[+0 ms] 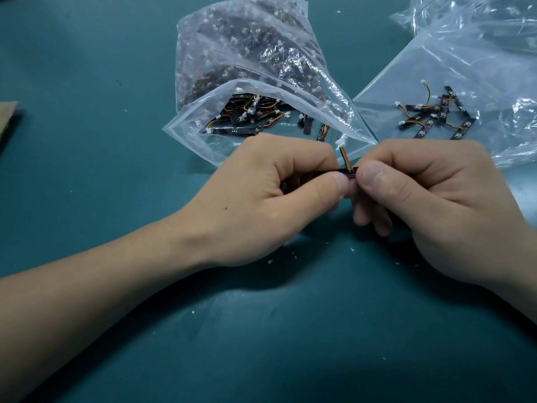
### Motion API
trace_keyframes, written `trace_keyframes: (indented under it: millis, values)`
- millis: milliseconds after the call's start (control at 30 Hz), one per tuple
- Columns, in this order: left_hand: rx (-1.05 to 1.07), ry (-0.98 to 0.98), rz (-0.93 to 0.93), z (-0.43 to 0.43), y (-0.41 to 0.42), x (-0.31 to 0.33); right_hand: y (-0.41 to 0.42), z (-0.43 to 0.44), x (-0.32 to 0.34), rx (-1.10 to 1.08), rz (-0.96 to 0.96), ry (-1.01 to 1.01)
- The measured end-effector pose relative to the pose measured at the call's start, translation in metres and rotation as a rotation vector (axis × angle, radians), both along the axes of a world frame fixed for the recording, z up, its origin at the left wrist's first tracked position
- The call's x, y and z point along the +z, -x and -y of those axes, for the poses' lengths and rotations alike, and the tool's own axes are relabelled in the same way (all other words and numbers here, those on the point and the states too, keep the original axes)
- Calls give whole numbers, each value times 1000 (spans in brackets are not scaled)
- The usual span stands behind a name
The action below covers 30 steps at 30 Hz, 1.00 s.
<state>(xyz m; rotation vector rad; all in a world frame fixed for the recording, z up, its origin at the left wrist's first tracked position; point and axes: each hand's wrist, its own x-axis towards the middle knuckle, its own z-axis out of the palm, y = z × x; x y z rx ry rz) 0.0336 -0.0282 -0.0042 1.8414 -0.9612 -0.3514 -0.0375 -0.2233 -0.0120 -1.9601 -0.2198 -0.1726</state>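
Both hands, left hand (pixel 261 196) and right hand (pixel 430 205), pinch one small black strip board (pixel 347 172) with coloured wires.

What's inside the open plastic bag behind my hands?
Small black circuit strips with coloured wires and white connectors. The bag is crinkled higher up, blurring the rest.

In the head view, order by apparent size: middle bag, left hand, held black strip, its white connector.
1. middle bag
2. left hand
3. black strip (mostly hidden) and white connector: alike
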Motion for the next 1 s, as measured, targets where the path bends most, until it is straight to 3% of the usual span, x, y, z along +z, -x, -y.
trace_keyframes:
  millis: [1000]
  values:
    - [15,1,-22,0,0,0,1,-1,0,6,1,15]
